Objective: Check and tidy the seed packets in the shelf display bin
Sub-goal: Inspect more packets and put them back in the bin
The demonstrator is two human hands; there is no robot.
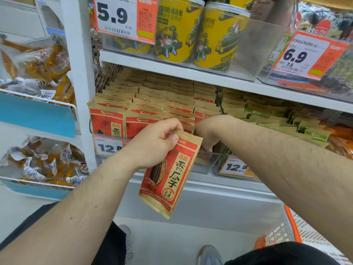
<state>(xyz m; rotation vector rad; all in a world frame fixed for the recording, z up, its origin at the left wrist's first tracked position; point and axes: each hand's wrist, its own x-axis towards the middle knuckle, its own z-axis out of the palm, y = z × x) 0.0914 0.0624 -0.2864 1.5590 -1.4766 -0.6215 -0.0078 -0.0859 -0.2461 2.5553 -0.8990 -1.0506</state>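
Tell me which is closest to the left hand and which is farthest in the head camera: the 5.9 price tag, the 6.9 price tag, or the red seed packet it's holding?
From the left hand:
1. Red seed packet, pinched by its top edge in that hand.
2. 5.9 price tag, up on the shelf above, slightly left.
3. 6.9 price tag, far off at the upper right.

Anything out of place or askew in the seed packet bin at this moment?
One red seed packet is out of the bin, hanging tilted from the left hand by its top edge. The right hand reaches into the rows; nothing looks spilled or torn.
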